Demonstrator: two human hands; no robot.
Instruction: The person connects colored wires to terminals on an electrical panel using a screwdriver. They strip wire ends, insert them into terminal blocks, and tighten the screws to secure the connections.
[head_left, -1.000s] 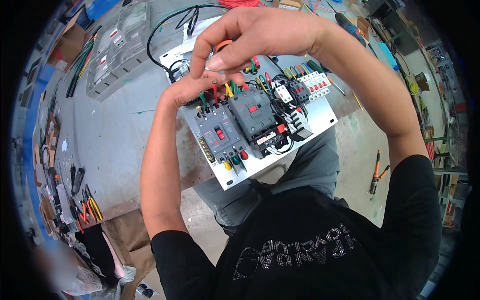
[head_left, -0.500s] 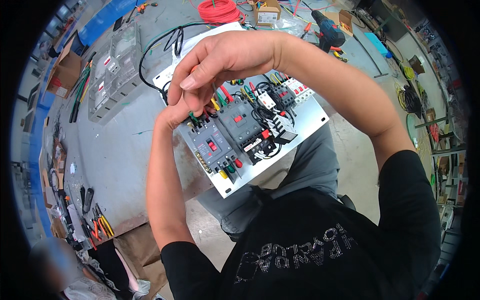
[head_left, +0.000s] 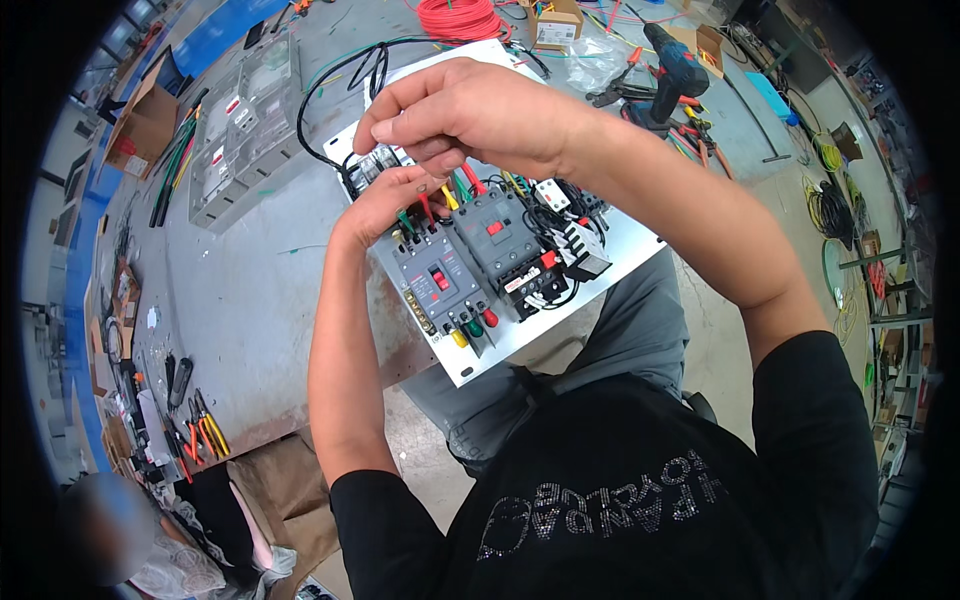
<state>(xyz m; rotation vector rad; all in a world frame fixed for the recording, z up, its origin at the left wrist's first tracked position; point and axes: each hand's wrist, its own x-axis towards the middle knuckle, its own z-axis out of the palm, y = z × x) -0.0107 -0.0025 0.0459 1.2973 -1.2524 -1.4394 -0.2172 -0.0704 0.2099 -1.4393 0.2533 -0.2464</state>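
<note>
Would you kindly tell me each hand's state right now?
Left hand: at the coloured wires by the grey breaker; whether it holds one cannot be told.
Right hand: curled near the left; whether it holds anything is hidden.

Bench (head_left: 250,300): red cable coil (head_left: 458,18) on far side, small cardboard box (head_left: 556,26) just right, dark drill (head_left: 679,68) farther right. Left: grey clear-covered case (head_left: 243,135), loose wires (head_left: 177,170) beside it. Near-left: yellow-handled pliers (head_left: 213,433).

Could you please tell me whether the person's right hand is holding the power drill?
No, the power drill is on the table, well apart from the right hand, which is over the wired panel.
</note>
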